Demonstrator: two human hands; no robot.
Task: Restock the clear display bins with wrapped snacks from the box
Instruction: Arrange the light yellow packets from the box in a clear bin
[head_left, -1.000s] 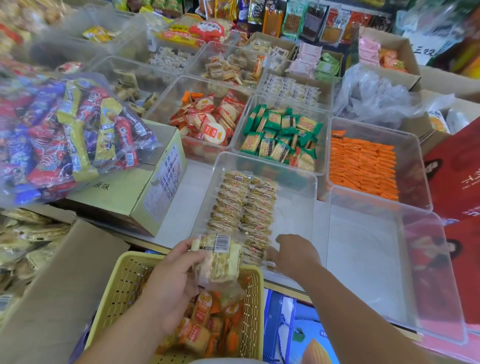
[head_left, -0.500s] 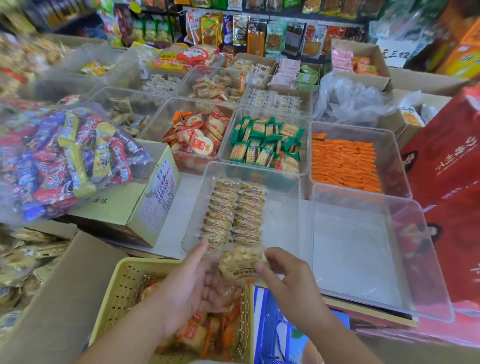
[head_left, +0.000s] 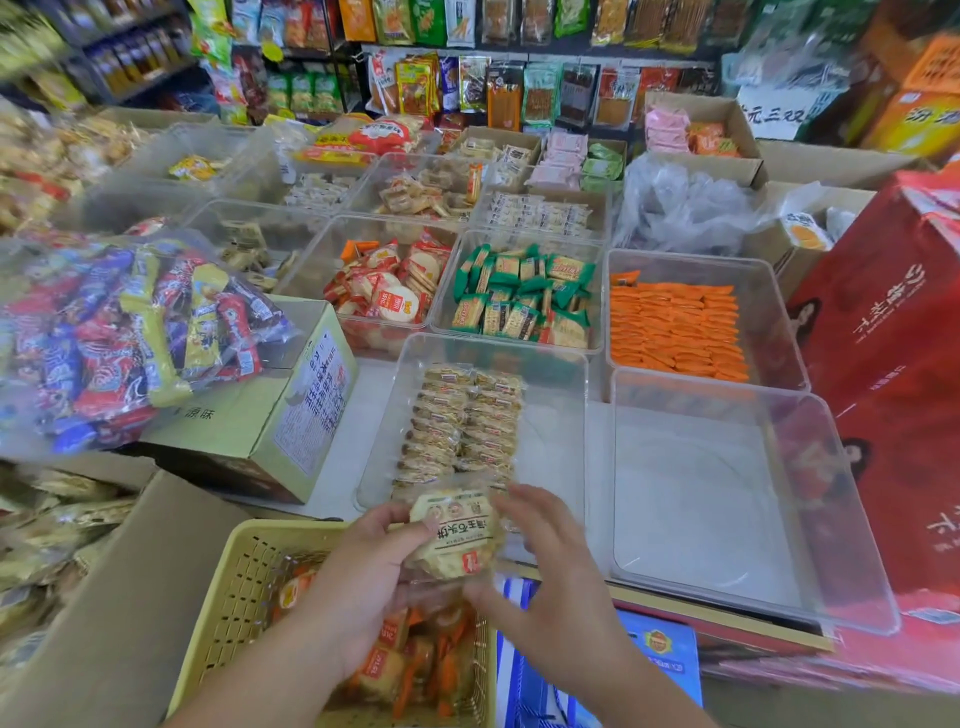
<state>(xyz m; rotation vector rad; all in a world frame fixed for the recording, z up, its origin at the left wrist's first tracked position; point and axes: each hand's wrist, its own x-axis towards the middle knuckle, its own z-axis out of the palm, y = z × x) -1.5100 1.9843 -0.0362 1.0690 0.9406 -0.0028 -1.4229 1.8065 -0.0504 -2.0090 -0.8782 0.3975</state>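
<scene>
A pale wrapped cracker pack is held just in front of the near clear bin. My left hand grips it from below and the left. My right hand touches its right side with fingers spread. Inside that bin lie two neat rows of the same crackers. Below my hands stands a yellow basket with orange-wrapped snacks. A tan cardboard flap lies at lower left.
An empty clear bin sits to the right, with a red carton beyond it. Further back are bins of orange packs, green packs and red-white packs. A bag of mixed sweets rests on a box at left.
My right hand left the bin's front edge and came to the pack. The pack turned so its printed face shows. The view tilted upward.
</scene>
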